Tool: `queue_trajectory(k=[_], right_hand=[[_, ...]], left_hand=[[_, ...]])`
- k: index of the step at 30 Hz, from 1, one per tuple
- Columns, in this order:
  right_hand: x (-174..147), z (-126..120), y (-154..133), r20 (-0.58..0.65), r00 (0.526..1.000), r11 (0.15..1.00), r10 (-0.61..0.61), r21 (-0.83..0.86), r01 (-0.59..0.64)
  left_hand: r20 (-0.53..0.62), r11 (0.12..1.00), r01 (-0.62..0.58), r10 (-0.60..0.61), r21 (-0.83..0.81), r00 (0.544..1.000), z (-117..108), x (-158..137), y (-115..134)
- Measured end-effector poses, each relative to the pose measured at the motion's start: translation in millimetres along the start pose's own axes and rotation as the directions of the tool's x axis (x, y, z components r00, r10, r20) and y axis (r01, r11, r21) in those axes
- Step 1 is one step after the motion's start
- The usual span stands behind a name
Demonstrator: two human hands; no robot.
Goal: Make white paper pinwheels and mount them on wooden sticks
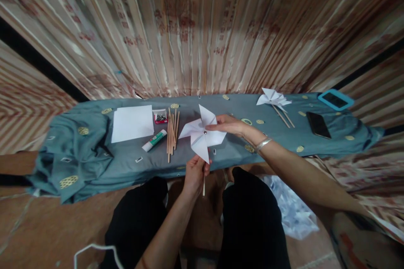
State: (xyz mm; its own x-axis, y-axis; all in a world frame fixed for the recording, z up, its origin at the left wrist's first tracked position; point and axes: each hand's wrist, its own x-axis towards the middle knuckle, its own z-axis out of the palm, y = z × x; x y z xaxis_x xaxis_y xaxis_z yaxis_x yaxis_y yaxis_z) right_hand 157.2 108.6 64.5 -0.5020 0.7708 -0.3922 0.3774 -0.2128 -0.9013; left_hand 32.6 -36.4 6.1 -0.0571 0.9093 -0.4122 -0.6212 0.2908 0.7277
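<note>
Directly under the blades [200, 149] of a white paper pinwheel [197, 133], the left hand [194, 172] is clamped on its stick [203, 188]; the right hand [229, 125] grips the blades, thumb [213, 127] beside the central pin [205, 132]. Left of this grip lie loose wooden sticks [172, 134], a green-and-white tube [154, 140] and paper sheets [133, 123]; well to the right, further pinwheels [273, 97] and a dark phone [318, 125].

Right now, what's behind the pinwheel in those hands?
Blue-grey cloth shows around the pinwheel, and a stick pokes out below the left hand. What's right behind the blades is covered.
</note>
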Motion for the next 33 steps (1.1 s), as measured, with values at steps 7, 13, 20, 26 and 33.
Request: queue_trajectory(k=[7, 13, 20, 26, 33], right_hand=[[-8, -9, -7, -0.338, 0.89, 0.933, -0.306, 0.081, 0.351], [-30, 4, 25, -0.767, 0.52, 0.855, -0.376, -0.071, 0.514], [-37, 70, 59, -0.59, 0.72, 0.903, -0.367, -0.038, 0.429], [-30, 93, 59, -0.431, 0.815, 0.92, -0.388, -0.127, 0.371], [-21, 94, 57, -0.413, 0.821, 0.918, -0.394, -0.13, 0.375]], left_hand=[[0.022, 0.992, -0.106, 0.104, 0.071, 0.994, 15, 15, 27], [0.045, 0.961, -0.217, 0.212, 0.172, 0.976, 26, 36, 46], [0.093, 0.919, -0.365, 0.354, 0.153, 0.931, 27, 59, 48], [0.09, 0.927, -0.295, 0.281, 0.23, 0.955, 20, 62, 44], [0.132, 0.859, -0.401, 0.379, 0.319, 0.916, 12, 70, 45]])
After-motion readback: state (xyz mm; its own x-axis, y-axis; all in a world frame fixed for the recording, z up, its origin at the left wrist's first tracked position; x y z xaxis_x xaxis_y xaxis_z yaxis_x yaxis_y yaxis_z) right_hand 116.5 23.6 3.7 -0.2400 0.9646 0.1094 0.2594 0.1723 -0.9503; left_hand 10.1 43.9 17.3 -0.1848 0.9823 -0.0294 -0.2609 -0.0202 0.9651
